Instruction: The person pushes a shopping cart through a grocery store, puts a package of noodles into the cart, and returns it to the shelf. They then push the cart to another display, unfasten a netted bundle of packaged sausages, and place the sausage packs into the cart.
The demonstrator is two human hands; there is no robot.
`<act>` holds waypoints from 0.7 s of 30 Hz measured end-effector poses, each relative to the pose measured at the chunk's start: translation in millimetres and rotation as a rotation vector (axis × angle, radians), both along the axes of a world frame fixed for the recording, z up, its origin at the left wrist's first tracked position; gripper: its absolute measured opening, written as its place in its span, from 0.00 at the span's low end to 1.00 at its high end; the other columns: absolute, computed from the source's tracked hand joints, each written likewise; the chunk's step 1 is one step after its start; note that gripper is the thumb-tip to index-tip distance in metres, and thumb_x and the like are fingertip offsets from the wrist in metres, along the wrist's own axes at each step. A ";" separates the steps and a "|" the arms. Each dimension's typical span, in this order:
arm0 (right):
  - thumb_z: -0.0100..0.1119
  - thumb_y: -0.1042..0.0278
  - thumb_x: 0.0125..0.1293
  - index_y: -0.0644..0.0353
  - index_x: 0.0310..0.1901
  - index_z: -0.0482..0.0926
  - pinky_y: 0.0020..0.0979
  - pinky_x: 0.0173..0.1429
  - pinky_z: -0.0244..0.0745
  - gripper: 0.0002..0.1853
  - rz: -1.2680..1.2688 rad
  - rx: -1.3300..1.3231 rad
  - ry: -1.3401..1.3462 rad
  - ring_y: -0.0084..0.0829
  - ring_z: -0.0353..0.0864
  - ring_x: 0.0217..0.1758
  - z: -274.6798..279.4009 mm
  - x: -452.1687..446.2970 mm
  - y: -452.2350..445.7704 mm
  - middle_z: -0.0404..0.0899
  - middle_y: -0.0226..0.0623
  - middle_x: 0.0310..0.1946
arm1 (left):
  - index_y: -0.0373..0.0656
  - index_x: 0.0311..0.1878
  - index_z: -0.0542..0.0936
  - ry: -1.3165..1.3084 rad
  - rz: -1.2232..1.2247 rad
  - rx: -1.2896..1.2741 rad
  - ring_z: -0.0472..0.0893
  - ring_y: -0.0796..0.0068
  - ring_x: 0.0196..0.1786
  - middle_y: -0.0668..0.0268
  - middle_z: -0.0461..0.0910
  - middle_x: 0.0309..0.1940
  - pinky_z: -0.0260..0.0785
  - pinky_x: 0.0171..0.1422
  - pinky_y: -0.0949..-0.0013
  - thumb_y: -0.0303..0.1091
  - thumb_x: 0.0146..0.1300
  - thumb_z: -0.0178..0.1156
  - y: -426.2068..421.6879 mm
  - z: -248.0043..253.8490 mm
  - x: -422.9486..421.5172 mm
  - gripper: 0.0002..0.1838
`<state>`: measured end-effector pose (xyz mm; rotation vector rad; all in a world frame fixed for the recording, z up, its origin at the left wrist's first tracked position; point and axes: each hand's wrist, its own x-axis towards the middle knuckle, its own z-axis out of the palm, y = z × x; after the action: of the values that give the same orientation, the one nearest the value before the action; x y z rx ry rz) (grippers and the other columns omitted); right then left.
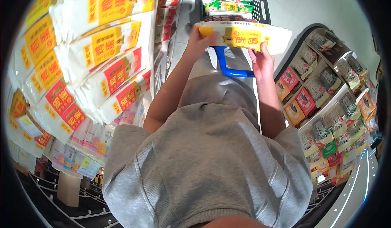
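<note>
The left hand [200,41] and right hand [264,60] pinch a yellow-and-white packet [240,37] between them; a loaded basket [261,5] sits just beyond.

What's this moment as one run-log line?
left hand: holds white-and-yellow packet, left end | right hand: holds its near edge | black basket: contains smaller packs | display packets: both sides
</note>
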<state>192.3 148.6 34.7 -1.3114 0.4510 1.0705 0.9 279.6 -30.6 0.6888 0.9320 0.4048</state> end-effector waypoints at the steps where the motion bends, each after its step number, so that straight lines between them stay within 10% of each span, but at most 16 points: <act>1: 0.62 0.61 0.67 0.56 0.57 0.73 0.37 0.54 0.81 0.19 0.004 -0.037 0.013 0.32 0.79 0.52 -13.5 11.4 3.5 0.79 0.35 0.50 | 0.38 0.53 0.67 0.084 0.031 0.068 0.80 0.78 0.42 0.63 0.78 0.43 0.76 0.44 0.73 0.30 0.63 0.65 -0.4 -18.1 16.0 0.20; 8: 0.66 0.65 0.65 0.50 0.55 0.75 0.32 0.46 0.77 0.18 -0.140 -0.255 0.170 0.28 0.77 0.46 -165.4 68.9 35.1 0.77 0.30 0.48 | 0.36 0.46 0.74 0.565 -0.032 0.155 0.76 0.81 0.27 0.66 0.79 0.31 0.70 0.30 0.74 0.34 0.61 0.66 38.7 -134.5 102.3 0.16; 21: 0.64 0.64 0.66 0.55 0.53 0.73 0.30 0.46 0.76 0.16 -0.076 -0.232 0.500 0.29 0.76 0.40 -411.0 122.1 50.3 0.77 0.32 0.42 | 0.37 0.38 0.77 0.500 -0.019 -0.108 0.79 0.71 0.30 0.63 0.81 0.29 0.71 0.36 0.68 0.23 0.53 0.59 77.5 -353.0 125.6 0.08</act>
<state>314.4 198.9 -376.2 -1.2071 1.0160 1.3116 126.6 357.1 -383.6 0.7124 1.4073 0.1615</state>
